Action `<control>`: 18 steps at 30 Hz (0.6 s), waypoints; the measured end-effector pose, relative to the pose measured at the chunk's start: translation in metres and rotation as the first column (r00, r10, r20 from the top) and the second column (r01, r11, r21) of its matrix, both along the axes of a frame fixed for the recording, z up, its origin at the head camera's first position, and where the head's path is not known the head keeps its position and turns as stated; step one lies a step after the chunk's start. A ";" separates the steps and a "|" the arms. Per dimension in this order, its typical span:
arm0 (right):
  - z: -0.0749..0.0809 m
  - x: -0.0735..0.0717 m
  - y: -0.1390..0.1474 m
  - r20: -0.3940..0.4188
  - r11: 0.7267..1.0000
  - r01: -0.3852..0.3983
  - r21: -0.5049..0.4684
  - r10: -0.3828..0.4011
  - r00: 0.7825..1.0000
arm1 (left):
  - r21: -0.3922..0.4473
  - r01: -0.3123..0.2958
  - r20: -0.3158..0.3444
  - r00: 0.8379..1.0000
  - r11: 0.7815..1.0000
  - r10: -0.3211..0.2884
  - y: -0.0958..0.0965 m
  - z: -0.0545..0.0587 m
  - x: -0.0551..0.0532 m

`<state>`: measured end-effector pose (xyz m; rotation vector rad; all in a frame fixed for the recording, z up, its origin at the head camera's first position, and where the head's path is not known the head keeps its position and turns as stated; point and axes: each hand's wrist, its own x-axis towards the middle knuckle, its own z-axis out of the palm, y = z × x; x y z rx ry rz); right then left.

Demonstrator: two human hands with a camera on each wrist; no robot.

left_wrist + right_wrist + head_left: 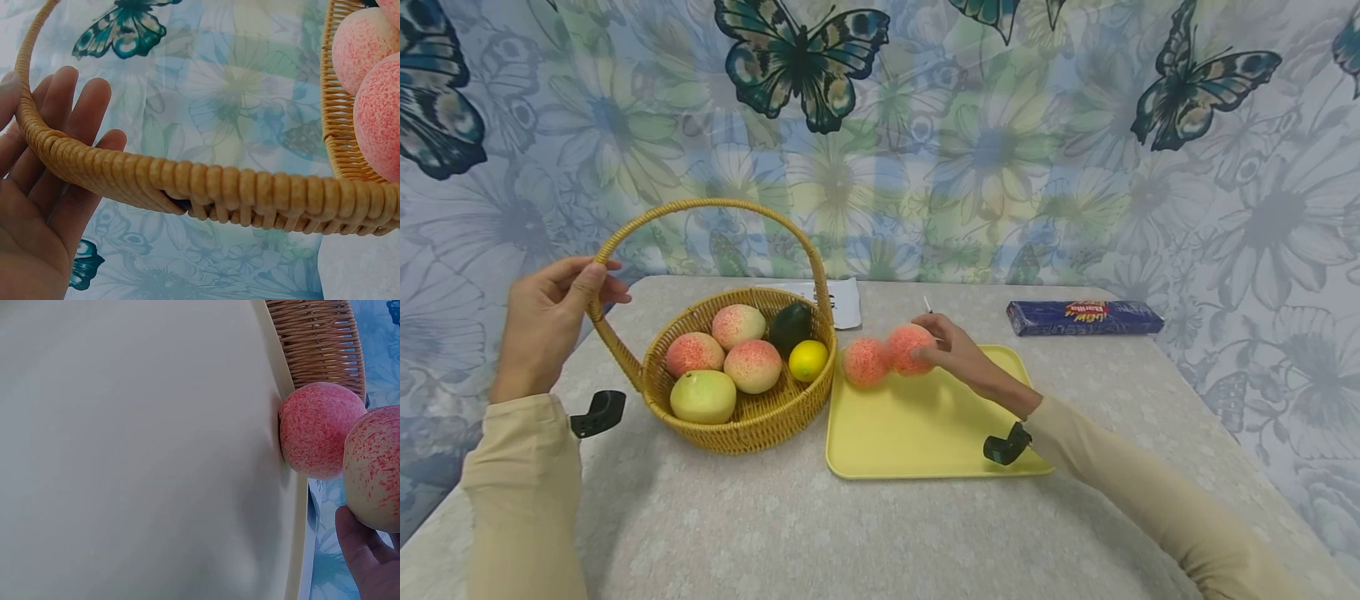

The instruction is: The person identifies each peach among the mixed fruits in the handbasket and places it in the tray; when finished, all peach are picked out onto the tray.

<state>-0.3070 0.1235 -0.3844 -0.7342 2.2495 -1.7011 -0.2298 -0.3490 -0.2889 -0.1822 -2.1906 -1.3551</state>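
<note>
peach (907,348), far edge of tray (917,437): likely light, firm, cup by sides; right grip (955,348) curls round it, left grip (550,312) pinches basket handle (711,202).

Yellow tray (917,442): near half open from the bench (880,533) in front.
Wicker basket (730,437): rim walls off the tray's left; arched handle (722,202) rises above.
Left peach (866,362): blocks the tray's far-left corner.
Barilla box (1085,317): lies back right.
</note>
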 end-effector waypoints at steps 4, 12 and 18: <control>-0.002 0.000 0.002 0.000 1.000 0.001 0.010 -0.001 1.000 | -0.002 -0.005 0.002 1.000 1.000 0.005 -0.001 -0.001 0.000; -0.007 -0.006 0.010 0.001 1.000 -0.020 0.017 0.020 1.000 | -0.001 -0.002 0.003 1.000 1.000 0.002 0.000 -0.001 0.000; -0.010 -0.011 0.015 0.001 0.999 -0.034 0.037 0.034 0.999 | -0.001 -0.010 0.004 1.000 1.000 0.010 0.000 -0.001 0.000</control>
